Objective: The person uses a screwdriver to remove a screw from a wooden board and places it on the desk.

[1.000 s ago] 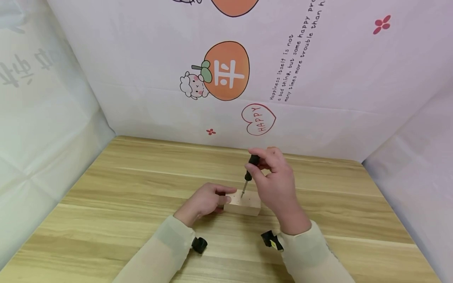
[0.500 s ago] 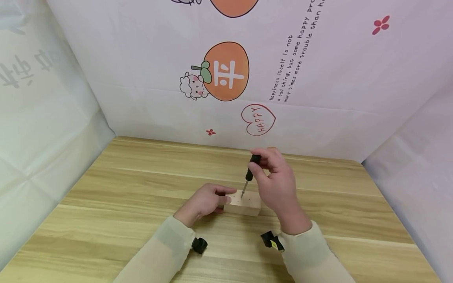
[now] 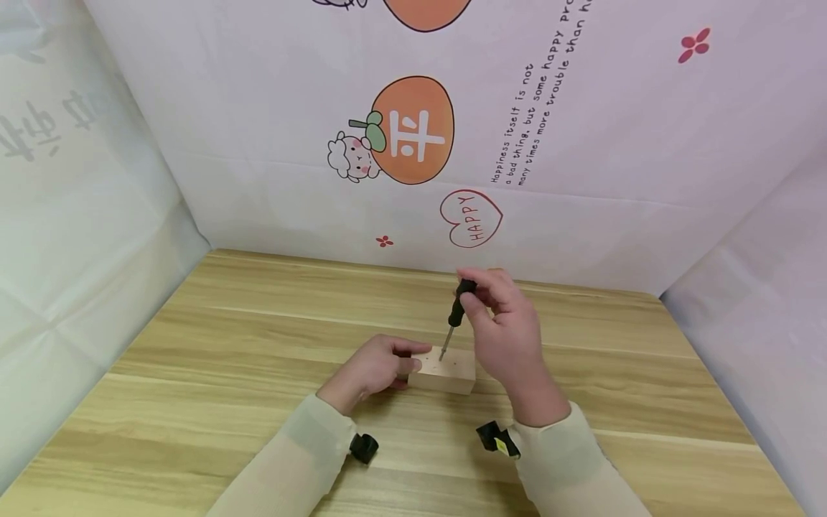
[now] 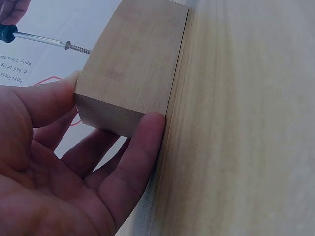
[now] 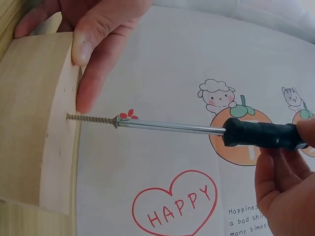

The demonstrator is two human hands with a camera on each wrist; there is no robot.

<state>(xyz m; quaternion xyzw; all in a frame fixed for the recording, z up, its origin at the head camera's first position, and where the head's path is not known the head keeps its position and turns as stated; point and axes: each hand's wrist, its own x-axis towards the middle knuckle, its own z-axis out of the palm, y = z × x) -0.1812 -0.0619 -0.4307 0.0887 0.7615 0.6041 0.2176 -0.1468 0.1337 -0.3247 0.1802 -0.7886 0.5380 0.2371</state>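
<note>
A pale wooden block (image 3: 446, 380) lies on the table with several small holes in its top face. My left hand (image 3: 377, 365) grips its left end, thumb and fingers spread around the edges in the left wrist view. A screw (image 5: 91, 118) stands with its tip in the block, most of its thread exposed. The screwdriver (image 5: 172, 127), with a black handle and steel shank, meets the screw head in line with it. My right hand (image 3: 510, 330) pinches the handle near its top end between thumb and fingers.
The wood-grain table (image 3: 258, 345) stretches around the block. Behind it rises a white printed cloth (image 3: 291, 208), with more pale cloth at both sides. A black wrist mount (image 3: 365, 449) sits at the left cuff, another (image 3: 497, 438) at the right.
My right thumb and fingers have shifted slightly round the screwdriver handle, whose top has tilted a little to the right. The left hand and block hold still.
</note>
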